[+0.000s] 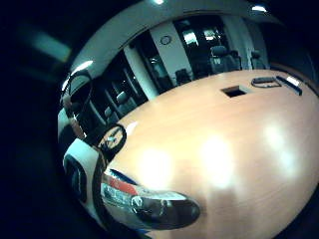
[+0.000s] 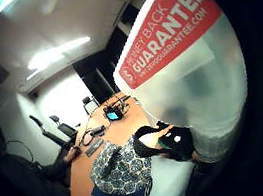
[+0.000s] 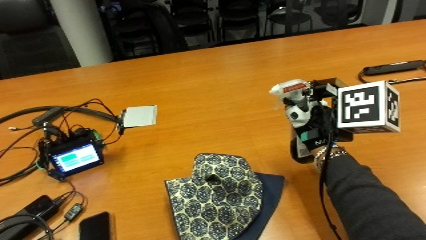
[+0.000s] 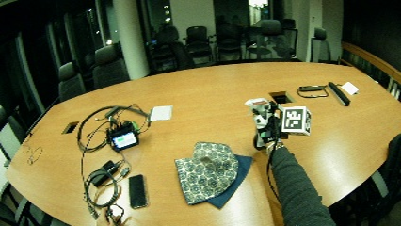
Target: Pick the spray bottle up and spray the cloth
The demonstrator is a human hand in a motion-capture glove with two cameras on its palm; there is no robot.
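Closest in, a dark sleeve [image 3: 369,200] rises from the near edge of the table, and at its end the gloved right hand [image 3: 313,137] has its fingers curled round the spray bottle [image 3: 295,102], holding it up clear of the wood. The bottle stands roughly upright, its long axis running up out of the fist, with the white and red spray head at the top. The head seems to face away from the sleeve toward the left side of the table as the outside view shows it, though the nozzle itself is too small to make out.

The cloth [image 3: 216,192] lies flat on the table, lower than the bottle and off to that same side, near but apart from the hand. It is a patterned piece with a dark blue layer showing under one edge. To my eye the spray would pass over it as things stand, so the nozzle needs tipping down toward it before the trigger is pulled.

Beyond the cloth, on the orange-brown wooden table [image 3: 219,80], sit a small device with a lit screen [image 3: 72,159] in a tangle of cables, a grey square pad [image 3: 140,116] and a dark phone [image 3: 96,226]. Office chairs [image 4: 103,66] ring the far side of a dim meeting room.
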